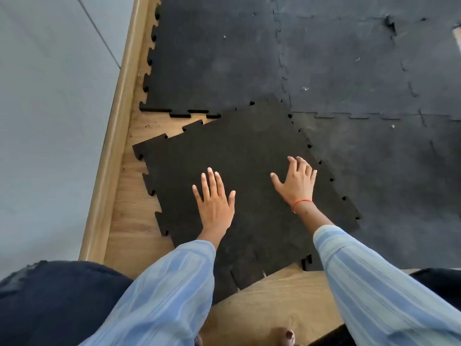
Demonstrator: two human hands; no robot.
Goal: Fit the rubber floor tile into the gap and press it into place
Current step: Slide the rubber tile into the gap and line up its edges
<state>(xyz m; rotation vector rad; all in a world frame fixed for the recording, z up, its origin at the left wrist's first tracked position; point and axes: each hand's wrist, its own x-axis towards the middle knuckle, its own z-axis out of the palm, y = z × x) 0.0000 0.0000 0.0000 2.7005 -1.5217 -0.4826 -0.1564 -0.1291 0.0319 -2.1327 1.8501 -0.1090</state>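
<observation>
Pressing hands (254, 193) on skewed tile (239, 151)

There are no words, numbers, labels or signs to read here.
</observation>
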